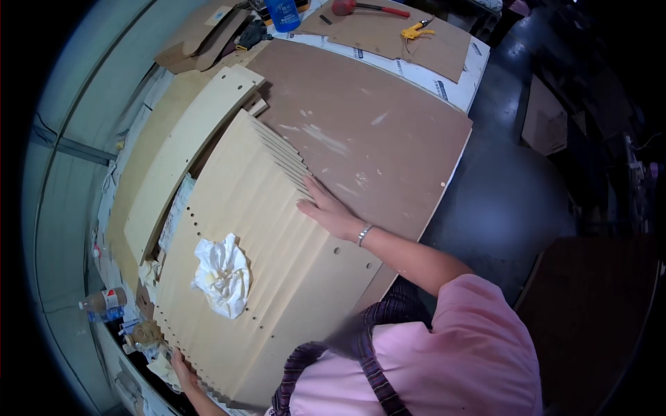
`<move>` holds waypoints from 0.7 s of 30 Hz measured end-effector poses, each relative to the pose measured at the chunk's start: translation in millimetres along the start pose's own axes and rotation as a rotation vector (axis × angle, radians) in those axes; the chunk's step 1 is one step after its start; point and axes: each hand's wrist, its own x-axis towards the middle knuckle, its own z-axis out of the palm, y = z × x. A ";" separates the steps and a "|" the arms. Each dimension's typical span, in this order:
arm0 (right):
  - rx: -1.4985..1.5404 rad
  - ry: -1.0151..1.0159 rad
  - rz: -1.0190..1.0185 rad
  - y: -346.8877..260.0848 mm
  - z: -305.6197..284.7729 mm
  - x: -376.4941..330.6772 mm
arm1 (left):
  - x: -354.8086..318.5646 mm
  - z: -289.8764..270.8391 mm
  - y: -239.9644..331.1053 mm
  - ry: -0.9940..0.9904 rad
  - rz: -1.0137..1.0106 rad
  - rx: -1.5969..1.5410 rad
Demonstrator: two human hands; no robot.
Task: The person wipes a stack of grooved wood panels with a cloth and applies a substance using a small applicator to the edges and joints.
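Observation:
A stack of pale wooden boards [236, 173] lies in front of me, its layers fanned into steps along the edges. Round holes dot the boards near their ends. On top rests a crumpled white cloth [223, 276]. My right hand [333, 213] lies against the stepped right edge, fingers stretched out and thumb apart. At the near left end, my left hand [183, 373] touches the stack's edge with its fingers extended; part of it is hidden by the boards.
Another pale board [191, 139] lies left of the stack. The brown tabletop [388, 145] has pale scuffs. Farther back are a red-headed mallet [343, 7], a yellow air blow gun [415, 32] and a blue container [283, 14]. Plastic bottles [104, 300] stand at the left.

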 end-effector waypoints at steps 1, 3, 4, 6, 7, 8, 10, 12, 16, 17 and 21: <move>-0.015 0.015 -0.011 3.0 3.0 -0.4 | 0.5 -3.7 -1.2 -0.005 -0.005 0.013; -0.013 0.006 -0.006 -0.2 0.9 -0.9 | 1.9 -13.8 3.6 -0.065 -0.069 0.082; -0.008 0.008 -0.011 -3.2 -1.0 0.2 | 1.0 -15.1 6.2 -0.086 -0.029 0.114; 0.002 0.002 -0.050 -5.4 -7.6 -2.5 | -6.5 -15.2 1.8 -0.051 0.022 0.072; 0.012 -0.002 -0.070 -5.0 -8.3 -3.3 | -10.0 -15.9 -0.9 -0.030 0.049 0.053; -0.031 -0.005 -0.070 -3.6 -6.9 -3.8 | -9.6 -16.6 -4.2 0.057 -0.022 0.074; -0.122 -0.010 -0.063 -3.5 -0.4 -2.3 | -22.4 -25.8 -17.8 0.032 -0.134 0.076; -0.127 0.007 -0.059 -6.8 3.4 -2.1 | -22.0 -20.2 -28.1 0.071 -0.156 0.040; -0.139 0.023 -0.061 -6.2 5.1 -2.0 | -22.2 -16.5 -22.6 0.046 -0.227 0.048; -0.130 0.024 -0.071 -4.2 3.8 -0.7 | -24.3 -18.2 -22.2 0.028 -0.221 0.083; -0.155 -0.001 -0.099 -18.1 -13.0 -32.9 | -34.6 -46.9 -30.4 0.037 -0.164 0.082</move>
